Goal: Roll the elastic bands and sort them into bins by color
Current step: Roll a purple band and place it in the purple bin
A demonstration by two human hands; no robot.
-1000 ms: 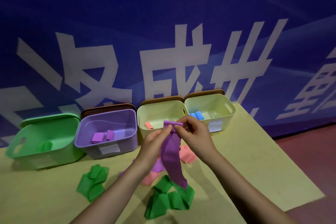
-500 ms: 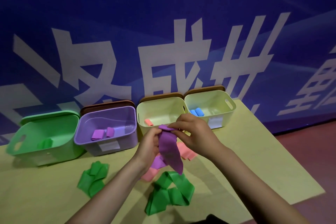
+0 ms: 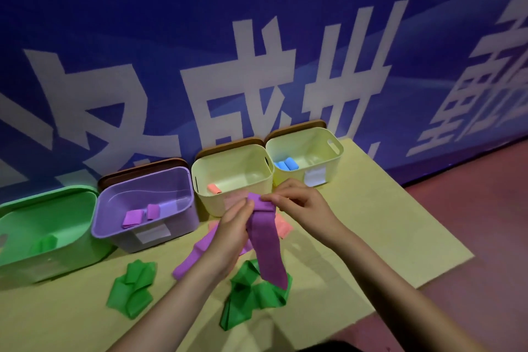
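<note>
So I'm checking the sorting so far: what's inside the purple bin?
Inside the purple bin lie two rolled purple bands, side by side on the floor near its front wall. The rest of the floor looks bare; the strip just behind the front rim is hidden.

Both hands hold a purple band in the air above the yellow mat. The left hand and the right hand pinch its top end, which is folded over, and the rest hangs down over a green band. Another green band lies to the left, and a second purple band lies behind the left wrist. At the back stand 4 bins: the green bin, the purple bin with 2 purple rolls, a pale bin with 1 pink roll, and another pale bin with blue rolls.
</note>
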